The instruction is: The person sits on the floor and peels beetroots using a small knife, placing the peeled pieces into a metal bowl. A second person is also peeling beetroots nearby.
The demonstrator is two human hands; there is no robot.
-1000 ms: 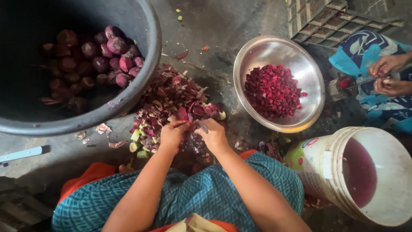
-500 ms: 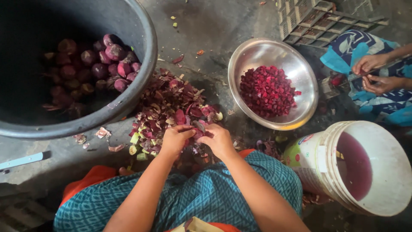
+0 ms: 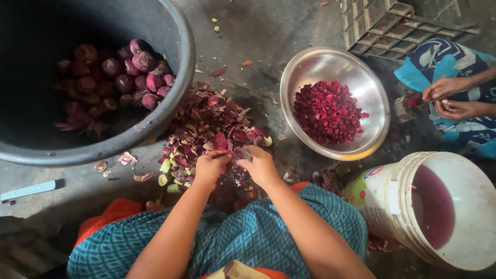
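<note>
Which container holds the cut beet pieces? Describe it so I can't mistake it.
Start at the big dark tub of whole beets, upper left. Go right past the heap of purple peelings to the shiny round steel bowl. Unlike the white plastic bucket, it is metal and shallow.

I log: tub (image 3: 170, 31) of beets (image 3: 129, 77) far left; peel heap (image 3: 206, 129) centre, before my hands; bowl (image 3: 310, 67) right; bucket (image 3: 465, 206) near right; possibly a crate (image 3: 382, 26) behind.

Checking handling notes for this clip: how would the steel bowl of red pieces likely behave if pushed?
The steel bowl is rounded and smooth, so it would probably slide or rock on the floor. The diced red pieces fill only its bottom, likely steadying it against tipping.
</note>
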